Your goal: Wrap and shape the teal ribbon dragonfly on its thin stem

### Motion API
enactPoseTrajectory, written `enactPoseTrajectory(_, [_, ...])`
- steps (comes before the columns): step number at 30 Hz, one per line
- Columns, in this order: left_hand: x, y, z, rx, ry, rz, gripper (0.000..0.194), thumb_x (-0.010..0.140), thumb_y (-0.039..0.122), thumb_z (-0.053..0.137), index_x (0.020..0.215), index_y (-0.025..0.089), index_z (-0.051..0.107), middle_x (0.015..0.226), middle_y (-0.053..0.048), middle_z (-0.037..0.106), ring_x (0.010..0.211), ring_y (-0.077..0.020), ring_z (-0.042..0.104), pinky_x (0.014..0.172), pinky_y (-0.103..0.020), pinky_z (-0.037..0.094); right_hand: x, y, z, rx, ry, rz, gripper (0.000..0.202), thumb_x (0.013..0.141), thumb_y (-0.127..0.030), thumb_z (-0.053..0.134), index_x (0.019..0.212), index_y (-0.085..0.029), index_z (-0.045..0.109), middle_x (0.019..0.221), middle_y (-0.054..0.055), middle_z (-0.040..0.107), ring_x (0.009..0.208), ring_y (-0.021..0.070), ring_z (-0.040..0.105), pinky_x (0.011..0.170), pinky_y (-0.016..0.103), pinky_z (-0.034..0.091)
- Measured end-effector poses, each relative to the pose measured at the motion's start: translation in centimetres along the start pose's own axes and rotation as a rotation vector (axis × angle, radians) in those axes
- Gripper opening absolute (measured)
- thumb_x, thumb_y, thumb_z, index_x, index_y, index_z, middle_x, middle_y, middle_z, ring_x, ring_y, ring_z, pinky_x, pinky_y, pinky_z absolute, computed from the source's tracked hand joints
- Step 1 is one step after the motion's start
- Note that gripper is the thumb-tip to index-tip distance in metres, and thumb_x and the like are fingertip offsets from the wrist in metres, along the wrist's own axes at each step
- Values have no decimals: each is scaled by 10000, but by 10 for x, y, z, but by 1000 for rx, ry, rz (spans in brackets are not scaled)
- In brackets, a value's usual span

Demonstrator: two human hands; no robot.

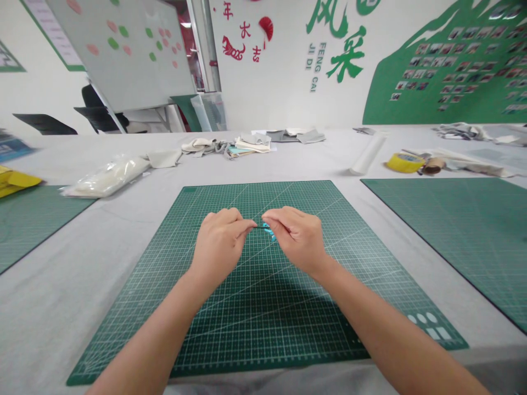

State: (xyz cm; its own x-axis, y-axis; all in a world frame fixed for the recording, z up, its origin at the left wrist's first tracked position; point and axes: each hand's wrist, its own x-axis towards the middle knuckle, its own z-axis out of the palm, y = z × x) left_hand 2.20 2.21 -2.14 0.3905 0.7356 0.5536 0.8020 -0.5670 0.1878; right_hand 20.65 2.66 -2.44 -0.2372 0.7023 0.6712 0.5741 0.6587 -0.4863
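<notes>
My left hand (220, 241) and my right hand (300, 238) are raised over a green gridded cutting mat (230, 329). Between my fingertips runs a short, thin dark cord or rod (259, 227), too small to make out exactly. Both hands are closed in a pinch, one at each end of it. Small bright-blue pieces (270, 234) show beside my right fingertips, partly covered by that hand. Whether they hang from the dark strand or lie on the mat, I cannot tell.
Other cutting mats lie at right (461, 236) and left (37, 230). Further back are a clear plastic bag (109, 176), folded cloth (253, 144), a white roll (368, 153) and yellow tape (405, 162). A whiteboard (135, 82) stands behind the table.
</notes>
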Motion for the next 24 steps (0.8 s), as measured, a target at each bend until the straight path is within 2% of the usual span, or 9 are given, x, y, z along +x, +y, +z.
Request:
enactPoseTrajectory(13, [1, 4, -4, 36, -16, 164, 218, 938, 183, 489, 949, 227, 702, 796, -32, 625, 748, -175, 512, 685, -348, 316, 7, 15, -1, 25, -9, 109, 207, 933, -281, 509, 866, -247, 701, 846, 2, 727, 793, 156, 651, 735, 289, 456])
enactPoseTrajectory(19, [1, 4, -8, 16, -23, 178, 199, 933, 168, 487, 1011, 213, 664, 779, -24, 611, 757, -174, 505, 690, -344, 314, 11, 22, 1, 62, -89, 188, 179, 904, -283, 549, 824, -234, 702, 742, -10, 687, 682, 134, 597, 656, 270, 404])
enactPoseTrajectory(24, [2, 3, -10, 22, -25, 247, 284, 919, 111, 470, 1024, 261, 688, 757, -17, 597, 741, -167, 498, 687, -345, 301, 14, 28, 2, 189, -154, 301, 164, 861, -302, 595, 776, -215, 705, 599, -32, 581, 561, 106, 469, 570, 264, 324])
